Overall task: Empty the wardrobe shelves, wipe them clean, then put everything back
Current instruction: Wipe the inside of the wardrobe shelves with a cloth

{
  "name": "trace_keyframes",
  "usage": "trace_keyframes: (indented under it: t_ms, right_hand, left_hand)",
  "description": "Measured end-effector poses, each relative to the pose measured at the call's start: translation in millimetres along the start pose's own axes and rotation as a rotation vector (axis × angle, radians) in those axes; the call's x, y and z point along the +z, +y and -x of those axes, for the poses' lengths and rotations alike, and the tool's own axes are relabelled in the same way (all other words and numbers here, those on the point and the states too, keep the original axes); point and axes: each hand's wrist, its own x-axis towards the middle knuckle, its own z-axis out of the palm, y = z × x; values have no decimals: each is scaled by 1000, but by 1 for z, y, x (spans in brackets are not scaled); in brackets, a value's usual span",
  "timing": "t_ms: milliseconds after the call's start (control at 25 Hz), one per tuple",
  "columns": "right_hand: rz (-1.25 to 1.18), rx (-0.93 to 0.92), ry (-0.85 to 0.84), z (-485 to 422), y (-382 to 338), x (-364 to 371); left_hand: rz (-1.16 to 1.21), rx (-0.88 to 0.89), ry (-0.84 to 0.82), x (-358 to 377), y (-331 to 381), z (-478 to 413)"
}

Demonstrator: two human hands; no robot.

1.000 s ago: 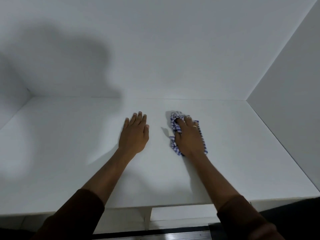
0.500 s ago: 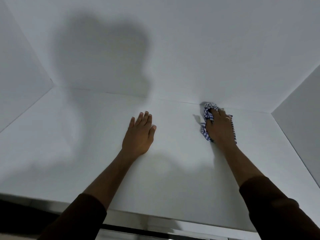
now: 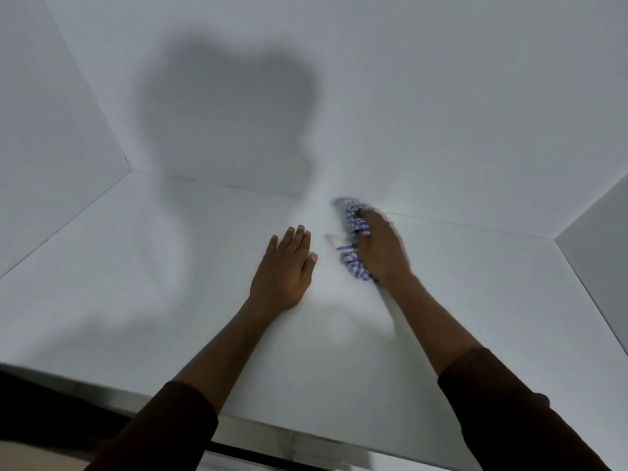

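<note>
Wiping step. Right hand (image 3: 382, 248) presses cloth (image 3: 355, 248) on shelf (image 3: 136, 283) at back edge, grip blurred; left hand (image 3: 283, 266) flat, fingers straight, bracing mid-shelf. Next: probably sweep unwiped areas.

Two hands, left hand (image 3: 283, 266), right hand (image 3: 382, 251), one checked cloth (image 3: 355, 253), one shelf (image 3: 170, 283)

Shelf (image 3: 170, 283): smooth white board, matt with faint sheen. Walls (image 3: 441, 96) same finish. Cloth (image 3: 355, 263): woven blue-white check, crumpled. Sleeves (image 3: 163, 433): dark fabric.
</note>
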Motion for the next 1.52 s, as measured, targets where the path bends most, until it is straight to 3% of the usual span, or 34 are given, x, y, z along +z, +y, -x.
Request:
trace_keyframes:
  t_ms: [80, 160, 280, 400, 520, 680, 800, 1000, 1160, 1320, 1520]
  right_hand:
    - [143, 157, 162, -8, 36, -21]
    - [361, 182, 115, -12, 57, -17]
    - [452, 7, -24, -21, 29, 14]
    - [356, -231, -216, -18, -16, 53]
    - [126, -309, -391, -17, -30, 55]
    - [67, -257, -207, -46, 6, 17]
    - [122, -226, -209, -41, -1, 26]
    - [37, -524, -315, 9, -74, 67]
    - [-13, -511, -423, 33, -80, 60]
    - [-13, -200, -274, 8, -28, 23]
    - [116, -309, -272, 54, -70, 61]
  left_hand:
    - [19, -13, -18, 2, 2, 0]
    - [38, -19, -30, 4, 2, -1]
    - [48, -17, -5, 4, 0, 0]
    - [152, -22, 47, 2, 3, 4]
    - [204, -93, 114, -11, -1, 11]
    - [-51, -221, 43, -27, -32, 39]
    - [-86, -271, 45, -30, -40, 56]
    - [-91, -243, 28, -29, -41, 56]
    - [-65, -206, -17, -34, -43, 60]
    - [-71, -265, 15, -34, -38, 59]
    - [-69, -240, -12, -36, -39, 59]
